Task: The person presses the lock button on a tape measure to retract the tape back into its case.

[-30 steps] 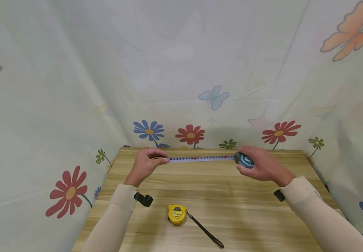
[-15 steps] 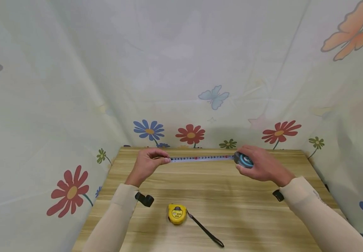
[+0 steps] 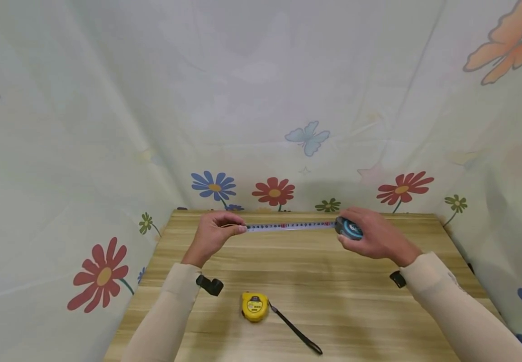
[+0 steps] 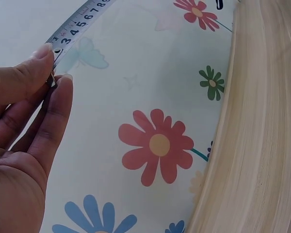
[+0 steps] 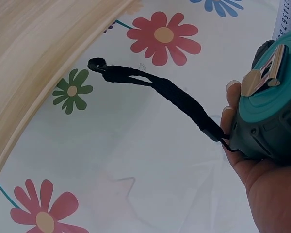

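Note:
My right hand [image 3: 378, 236] grips a dark tape measure [image 3: 349, 229] with a blue-teal face; its metal belt clip and a black wrist strap [image 5: 179, 99] hanging off the case show in the right wrist view. From the case a white blade [image 3: 290, 226] with black and red numbers runs straight across to my left hand [image 3: 213, 235]. There the thumb and fingers pinch the blade's end, hiding its first marks. In the left wrist view the blade [image 4: 80, 24] leads up and away from the thumb tip. Both hands hold it above the wooden table.
A yellow tape measure [image 3: 255, 307] lies on the wooden table [image 3: 315, 271] nearer to me, its black strap [image 3: 294, 329] stretched toward the front right. Behind and at both sides hangs a pale curtain [image 3: 243, 100] printed with flowers and butterflies. Black bands [image 3: 209, 285] sit at the wrists.
The right hand and its tape measure have shifted very slightly left, and the left hand slightly right, so the stretched blade looks a little shorter. Both grips are the same.

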A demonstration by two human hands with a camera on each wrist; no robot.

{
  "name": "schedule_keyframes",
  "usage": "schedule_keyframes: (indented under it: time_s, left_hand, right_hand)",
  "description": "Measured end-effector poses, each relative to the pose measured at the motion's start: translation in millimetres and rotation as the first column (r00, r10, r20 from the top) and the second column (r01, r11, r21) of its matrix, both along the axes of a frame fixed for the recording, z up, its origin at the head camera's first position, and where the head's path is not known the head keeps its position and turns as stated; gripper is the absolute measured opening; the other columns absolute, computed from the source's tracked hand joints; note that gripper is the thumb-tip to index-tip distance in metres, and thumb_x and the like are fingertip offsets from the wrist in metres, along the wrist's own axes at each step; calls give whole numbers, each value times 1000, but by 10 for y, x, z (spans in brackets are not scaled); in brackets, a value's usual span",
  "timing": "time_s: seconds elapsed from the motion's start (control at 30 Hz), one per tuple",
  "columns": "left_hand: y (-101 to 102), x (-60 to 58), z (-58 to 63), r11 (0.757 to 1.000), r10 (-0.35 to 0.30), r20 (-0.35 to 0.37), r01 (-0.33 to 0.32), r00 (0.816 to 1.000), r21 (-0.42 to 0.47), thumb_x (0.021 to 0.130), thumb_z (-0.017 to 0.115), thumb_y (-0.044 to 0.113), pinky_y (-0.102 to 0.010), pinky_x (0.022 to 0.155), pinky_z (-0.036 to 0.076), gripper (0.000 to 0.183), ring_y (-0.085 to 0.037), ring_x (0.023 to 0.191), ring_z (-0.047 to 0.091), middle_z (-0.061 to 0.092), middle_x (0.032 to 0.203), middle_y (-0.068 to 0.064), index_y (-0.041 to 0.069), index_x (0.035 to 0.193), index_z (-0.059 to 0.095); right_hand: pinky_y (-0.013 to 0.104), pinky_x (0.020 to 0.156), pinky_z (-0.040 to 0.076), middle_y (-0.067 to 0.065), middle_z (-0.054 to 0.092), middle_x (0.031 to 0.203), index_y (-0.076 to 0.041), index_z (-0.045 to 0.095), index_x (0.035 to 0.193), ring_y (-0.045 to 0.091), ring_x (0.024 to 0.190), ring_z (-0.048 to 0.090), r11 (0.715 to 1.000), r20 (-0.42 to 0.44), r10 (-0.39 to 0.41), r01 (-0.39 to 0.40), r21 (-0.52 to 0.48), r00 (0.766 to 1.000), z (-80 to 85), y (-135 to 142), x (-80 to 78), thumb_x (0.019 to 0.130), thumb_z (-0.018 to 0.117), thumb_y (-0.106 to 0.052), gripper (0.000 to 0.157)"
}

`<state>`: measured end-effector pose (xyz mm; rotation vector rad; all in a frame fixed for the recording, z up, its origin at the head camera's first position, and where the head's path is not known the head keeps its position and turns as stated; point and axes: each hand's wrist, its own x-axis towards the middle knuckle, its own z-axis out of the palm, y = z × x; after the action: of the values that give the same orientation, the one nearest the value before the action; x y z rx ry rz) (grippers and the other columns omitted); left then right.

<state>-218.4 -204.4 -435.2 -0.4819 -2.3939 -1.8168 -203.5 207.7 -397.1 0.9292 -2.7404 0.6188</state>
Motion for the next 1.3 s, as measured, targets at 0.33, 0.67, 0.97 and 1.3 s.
schedule_keyframes:
  time_s: [0.33,0.67,0.97,1.3]
  left_hand:
    - [66,-20,-4,1000,-7,17,7,1000,5,89,83,12,-26,80,61,18,-16,86,72,78,102,-14,1,102,79]
    - [114,-32,4,1000,-14,26,13,1000,20,89,83,11,-26,80,62,17,-17,86,72,78,102,-15,1,102,79]
    - [109,-24,-5,1000,-9,25,9,1000,8,89,83,12,-26,80,61,18,-17,86,71,77,103,-12,2,103,79]
    - [122,4,8,1000,-19,11,19,1000,9,89,83,11,-25,80,62,18,-15,86,72,77,103,-15,1,102,79]
  right_hand:
    - [26,70,51,-1,66,100,-11,69,116,9,84,56,1000,1,8,-8,-1,1000,-2,-2,-20,90,76,-28,31]
    - [24,68,50,0,66,99,-11,69,116,9,82,56,1000,-6,12,-12,-2,1000,-12,-7,-25,90,76,-29,32]
    - [26,70,52,-1,66,100,-11,69,115,9,83,56,1000,-8,20,-20,-9,1000,0,-16,-22,90,76,-26,31]
    - [26,70,53,-2,66,100,-12,69,115,8,84,57,999,-9,31,-31,-12,999,2,-36,-15,90,76,-28,30]
